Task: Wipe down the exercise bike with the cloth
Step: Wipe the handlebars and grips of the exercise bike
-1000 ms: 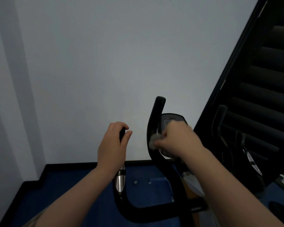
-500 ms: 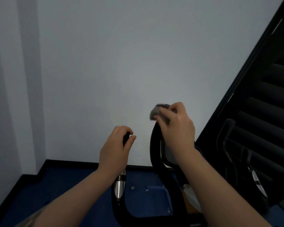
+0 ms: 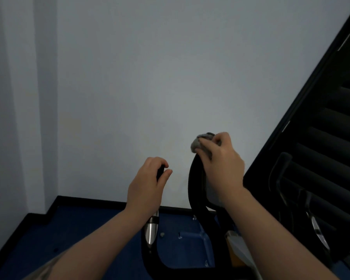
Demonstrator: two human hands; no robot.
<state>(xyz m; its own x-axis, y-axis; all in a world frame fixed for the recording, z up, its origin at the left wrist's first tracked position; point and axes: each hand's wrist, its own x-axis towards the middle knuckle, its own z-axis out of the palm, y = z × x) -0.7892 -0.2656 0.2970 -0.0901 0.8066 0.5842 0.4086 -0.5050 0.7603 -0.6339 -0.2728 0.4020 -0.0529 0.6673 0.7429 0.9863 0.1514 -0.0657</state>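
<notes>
Head view: right hand (image 3: 220, 158) pinches cloth (image 3: 198, 143) atop handlebar (image 3: 196, 190); left hand (image 3: 148, 184) grips grip (image 3: 160, 172).

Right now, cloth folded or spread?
Bunched up, not spread: the cloth is a small grey wad pinched by the right hand at the handlebar tip.

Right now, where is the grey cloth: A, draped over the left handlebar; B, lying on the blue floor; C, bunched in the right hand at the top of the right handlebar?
C: the right hand grips the bunched grey cloth against the tip of the right handlebar.
</notes>
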